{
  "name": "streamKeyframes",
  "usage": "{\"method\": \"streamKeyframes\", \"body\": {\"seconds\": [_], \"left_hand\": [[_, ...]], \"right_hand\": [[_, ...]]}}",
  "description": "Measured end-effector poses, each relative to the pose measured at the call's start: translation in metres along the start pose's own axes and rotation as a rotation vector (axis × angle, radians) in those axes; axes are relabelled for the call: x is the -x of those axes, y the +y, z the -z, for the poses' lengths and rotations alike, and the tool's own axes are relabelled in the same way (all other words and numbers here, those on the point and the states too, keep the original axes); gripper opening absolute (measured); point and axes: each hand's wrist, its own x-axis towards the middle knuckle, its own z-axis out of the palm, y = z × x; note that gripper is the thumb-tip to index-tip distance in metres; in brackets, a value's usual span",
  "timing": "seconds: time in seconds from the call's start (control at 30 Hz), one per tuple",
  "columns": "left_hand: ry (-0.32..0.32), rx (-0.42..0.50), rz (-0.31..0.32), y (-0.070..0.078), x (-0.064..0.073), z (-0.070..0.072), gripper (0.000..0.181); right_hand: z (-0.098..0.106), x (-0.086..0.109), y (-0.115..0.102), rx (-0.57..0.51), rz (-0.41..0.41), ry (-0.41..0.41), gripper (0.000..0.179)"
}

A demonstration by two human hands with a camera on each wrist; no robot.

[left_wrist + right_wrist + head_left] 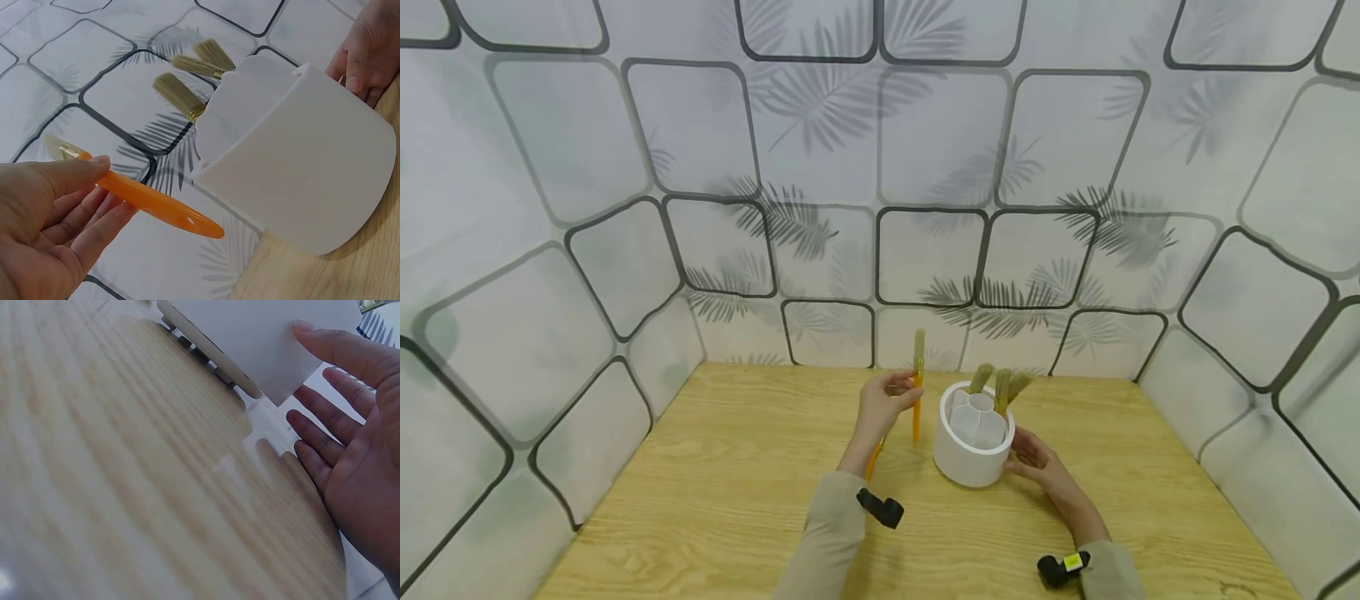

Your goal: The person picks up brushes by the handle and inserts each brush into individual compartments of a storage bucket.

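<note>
My left hand [880, 408] pinches a paintbrush [165, 206] by its orange handle, bristles up, just left of a white round holder [967, 462]. The holder is divided into compartments inside. Bristle ends of several paintbrushes [1002, 387] stick up from its back and right compartments; their handles are hidden inside. At the holder's right side is my right hand [1041, 467]. In the right wrist view its thumb rests against the white wall [256, 344], with the other fingers loosely spread beside it. Partly behind my left wrist, another orange handle [874, 461] lies on the table.
The holder stands on a light wooden table [737, 500]. A patterned wall covering [827, 250] rises along the table's back and both sides. Dark feet [200, 355] show under the holder's base. Black wrist cameras [880, 507] sit on both sleeves.
</note>
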Motion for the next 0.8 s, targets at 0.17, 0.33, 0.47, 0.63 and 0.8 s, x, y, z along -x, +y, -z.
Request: {"method": "streamKeyframes", "body": {"seconds": [0.17, 0.33, 0.47, 0.63, 0.8], "left_hand": [[0.032, 0.003, -0.031, -0.002, -0.007, -0.005, 0.032], [0.043, 0.004, -0.054, 0.000, -0.009, -0.008, 0.030], [0.041, 0.010, -0.059, 0.003, -0.011, -0.010, 0.030], [0.020, 0.045, -0.087, 0.022, -0.005, -0.009, 0.030], [0.019, 0.048, -0.125, 0.037, -0.001, -0.011, 0.028]], "right_hand": [[-0.001, 0.000, -0.001, 0.002, 0.010, 0.002, 0.065], [-0.002, 0.000, -0.002, 0.008, 0.028, -0.002, 0.063], [-0.002, 0.000, -0.002, 0.004, 0.034, -0.004, 0.062], [-0.001, 0.000, -0.001, -0.010, 0.025, -0.006, 0.064], [0.000, 0.000, 0.000, -0.017, 0.017, -0.011, 0.065]]}}
